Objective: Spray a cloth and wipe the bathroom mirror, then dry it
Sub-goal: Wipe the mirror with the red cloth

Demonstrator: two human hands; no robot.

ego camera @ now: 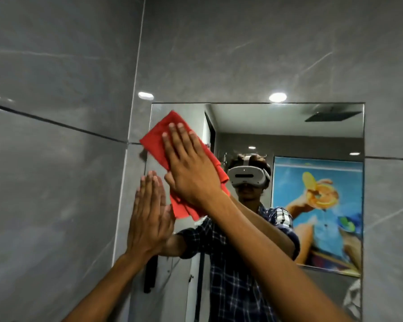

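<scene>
Your right hand (pixel 191 168) is pressing the crumpled red cloth (pixel 156 140) flat-palmed against the frameless rectangular wall mirror's (pixel 289 140) upper left corner, while your left hand (pixel 149 217), open and empty, is bracing on the glass, probably smudging it.

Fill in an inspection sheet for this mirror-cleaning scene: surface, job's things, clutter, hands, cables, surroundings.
Surface: mirror set in the wall, reflecting the person and a colourful poster.
Job's things: red cloth flat on the mirror's upper left corner; no spray bottle seen.
Clutter: nothing seen.
Hands: right hand pressing the cloth with fingers spread flat; left hand open, palm against the mirror's left edge, holding nothing.
Cables: nothing seen.
Surroundings: grey tiled wall with dark grout lines; ceiling lights reflected.
</scene>
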